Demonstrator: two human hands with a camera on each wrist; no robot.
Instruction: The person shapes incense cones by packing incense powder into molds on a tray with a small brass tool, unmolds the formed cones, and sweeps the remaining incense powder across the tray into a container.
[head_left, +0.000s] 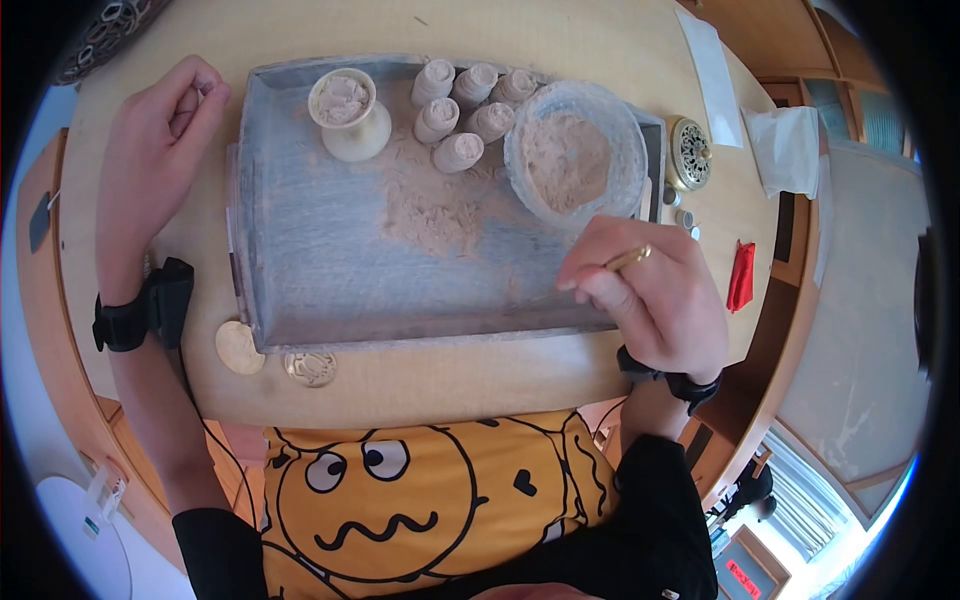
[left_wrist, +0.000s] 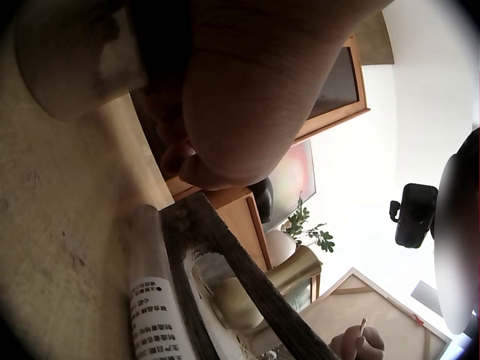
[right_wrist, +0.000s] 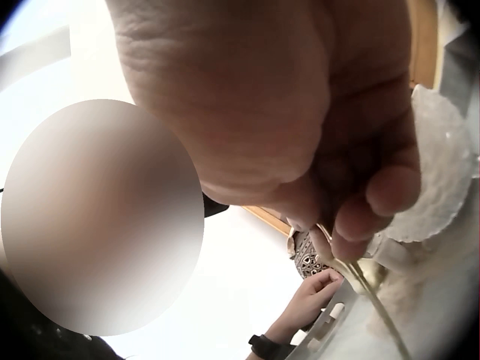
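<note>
My right hand (head_left: 650, 290) pinches a thin brass-coloured rod (right_wrist: 379, 304) over the front right of the grey tray (head_left: 330, 270). The rod's end (head_left: 630, 258) sticks up past the fingers in the head view. Beyond that hand stands a clear bowl (head_left: 640, 150) of brownish powder (head_left: 566, 160). Beside the tray's left edge, my left hand (head_left: 165, 145) has its fingers loosely curled and nothing visible in them. Nearest to it in the tray is a cream vase (head_left: 357, 140) filled to the mouth with powder. Several small powder-coated jars (head_left: 460, 152) stand between vase and bowl.
Loose powder (head_left: 435, 215) lies mid-tray. Right of the tray are a pierced brass burner (head_left: 690, 153) and a red packet (head_left: 741, 277). A brass disc (head_left: 240, 347) and an openwork disc (head_left: 311, 369) lie along the front. A yellow cushion (head_left: 400, 500) sits below the table edge.
</note>
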